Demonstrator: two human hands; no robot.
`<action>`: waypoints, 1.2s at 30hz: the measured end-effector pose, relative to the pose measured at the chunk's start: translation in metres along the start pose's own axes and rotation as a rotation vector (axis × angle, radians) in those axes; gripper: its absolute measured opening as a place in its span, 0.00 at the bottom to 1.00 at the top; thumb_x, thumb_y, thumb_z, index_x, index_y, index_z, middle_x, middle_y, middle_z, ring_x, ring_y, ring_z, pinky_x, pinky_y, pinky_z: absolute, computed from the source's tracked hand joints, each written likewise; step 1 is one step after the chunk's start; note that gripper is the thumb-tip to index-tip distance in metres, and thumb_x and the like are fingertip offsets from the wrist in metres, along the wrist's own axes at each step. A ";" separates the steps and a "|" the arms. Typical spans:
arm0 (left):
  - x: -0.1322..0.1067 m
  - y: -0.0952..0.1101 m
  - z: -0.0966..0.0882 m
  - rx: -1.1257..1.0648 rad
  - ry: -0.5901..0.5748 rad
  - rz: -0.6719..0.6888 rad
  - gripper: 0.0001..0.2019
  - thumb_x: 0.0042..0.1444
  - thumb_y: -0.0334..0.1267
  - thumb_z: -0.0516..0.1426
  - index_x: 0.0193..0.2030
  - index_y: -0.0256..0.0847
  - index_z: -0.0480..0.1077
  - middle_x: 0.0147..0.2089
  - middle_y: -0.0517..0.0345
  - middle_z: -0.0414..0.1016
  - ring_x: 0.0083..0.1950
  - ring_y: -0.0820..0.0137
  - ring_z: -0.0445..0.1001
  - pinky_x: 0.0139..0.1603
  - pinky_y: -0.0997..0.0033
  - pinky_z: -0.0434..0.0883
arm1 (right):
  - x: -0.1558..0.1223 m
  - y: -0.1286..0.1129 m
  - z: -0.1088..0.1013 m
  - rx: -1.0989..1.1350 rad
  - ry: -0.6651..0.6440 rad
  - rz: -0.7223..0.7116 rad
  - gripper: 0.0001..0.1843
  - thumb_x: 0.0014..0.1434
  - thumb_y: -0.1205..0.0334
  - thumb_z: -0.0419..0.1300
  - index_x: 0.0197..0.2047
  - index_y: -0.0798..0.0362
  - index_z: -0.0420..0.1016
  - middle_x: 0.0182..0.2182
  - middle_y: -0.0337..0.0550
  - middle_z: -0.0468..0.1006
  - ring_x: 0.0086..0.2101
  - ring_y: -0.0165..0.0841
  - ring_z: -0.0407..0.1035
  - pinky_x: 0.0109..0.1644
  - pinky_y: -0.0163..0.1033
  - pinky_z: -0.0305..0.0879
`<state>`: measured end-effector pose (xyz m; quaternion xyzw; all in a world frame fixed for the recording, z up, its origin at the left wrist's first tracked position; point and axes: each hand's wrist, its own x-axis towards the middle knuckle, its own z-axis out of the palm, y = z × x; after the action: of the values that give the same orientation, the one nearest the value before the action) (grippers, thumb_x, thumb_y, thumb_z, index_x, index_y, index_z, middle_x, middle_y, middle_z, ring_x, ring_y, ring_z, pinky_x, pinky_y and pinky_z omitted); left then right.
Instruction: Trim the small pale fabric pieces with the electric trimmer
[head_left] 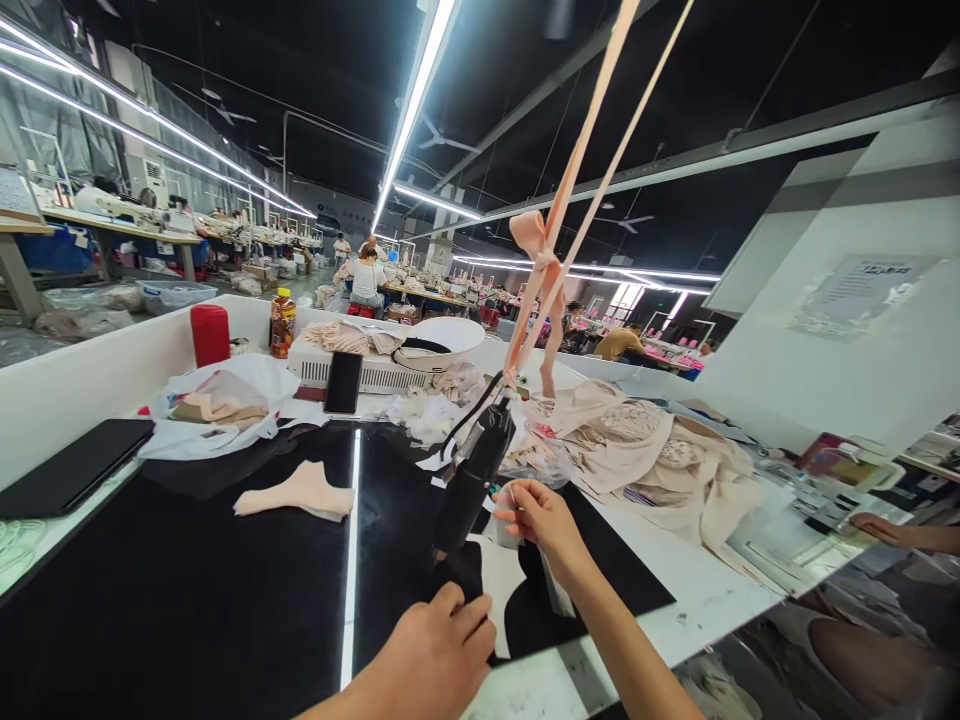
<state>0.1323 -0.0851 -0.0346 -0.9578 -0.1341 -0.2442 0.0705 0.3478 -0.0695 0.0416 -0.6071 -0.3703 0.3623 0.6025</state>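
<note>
My left hand (435,645) rests low on the black board with its fingers curled, the fingertips at the edge of a cream cut fabric piece (501,580). Above that piece my right hand (546,525) is closed in a pinch; what sits between thumb and fingers is too small to make out. A black cylindrical hand tool (476,475) with a cord hangs tilted from peach fabric bands (574,170), just left of my right hand and touched by neither hand. Another peach fabric piece (304,490) lies flat on the board, left of the bright light reflection.
Beige garments (637,440) are heaped on the right. At the back stand a phone (343,382), a white vented box (386,375), a bottle (283,322) and a red container (210,335). A plastic bag (225,405) lies left. Another person's hand (877,528) is at far right.
</note>
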 end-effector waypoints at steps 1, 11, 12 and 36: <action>0.000 0.000 0.000 -0.004 -0.005 -0.010 0.09 0.66 0.43 0.61 0.47 0.40 0.73 0.58 0.56 0.77 0.45 0.62 0.71 0.25 0.64 0.59 | 0.003 -0.002 0.000 0.013 0.007 -0.006 0.19 0.46 0.47 0.73 0.32 0.51 0.76 0.31 0.44 0.85 0.27 0.39 0.81 0.25 0.36 0.74; 0.001 0.000 0.001 -0.025 0.014 -0.015 0.08 0.65 0.42 0.63 0.45 0.40 0.74 0.55 0.54 0.79 0.44 0.62 0.73 0.25 0.64 0.56 | 0.020 -0.037 0.002 0.229 0.072 -0.227 0.25 0.43 0.43 0.76 0.35 0.50 0.75 0.34 0.42 0.85 0.34 0.36 0.81 0.38 0.36 0.78; 0.002 0.000 0.002 -0.024 0.028 -0.004 0.08 0.65 0.42 0.63 0.45 0.40 0.74 0.55 0.54 0.79 0.44 0.63 0.73 0.27 0.64 0.58 | 0.019 -0.044 0.001 0.258 0.079 -0.262 0.25 0.42 0.43 0.77 0.35 0.50 0.75 0.34 0.41 0.85 0.35 0.35 0.80 0.39 0.36 0.77; -0.001 -0.025 -0.070 -1.979 -0.082 -0.890 0.30 0.41 0.62 0.72 0.37 0.37 0.74 0.35 0.57 0.75 0.36 0.71 0.73 0.49 0.66 0.71 | -0.135 -0.001 0.053 0.390 -0.293 -0.014 0.26 0.59 0.37 0.66 0.29 0.54 0.73 0.17 0.31 0.61 0.19 0.23 0.52 0.23 0.30 0.54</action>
<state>0.0931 -0.0759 0.0279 -0.4628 -0.2154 -0.2154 -0.8325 0.2384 -0.1651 0.0412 -0.4176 -0.3811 0.5069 0.6507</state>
